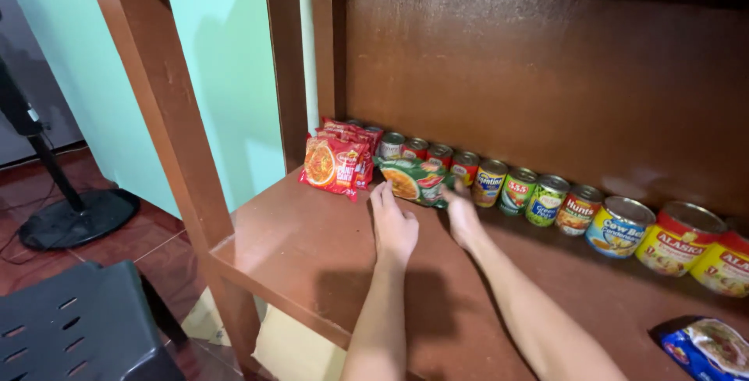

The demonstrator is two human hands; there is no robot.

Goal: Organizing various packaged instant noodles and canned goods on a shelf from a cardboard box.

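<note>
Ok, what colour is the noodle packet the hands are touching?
Mostly green, with an orange noodle picture and some red on the noodle packet; clearest in the head view, held between the left hand and right hand.

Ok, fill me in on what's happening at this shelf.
A person is reaching onto a brown wooden shelf with both bare hands. The left hand lies flat on the shelf just in front of a green packet; the right hand touches that packet's right end. Red packets stand to its left, and a row of cans lines the back wall. A blue packet lies at the right front.
</note>
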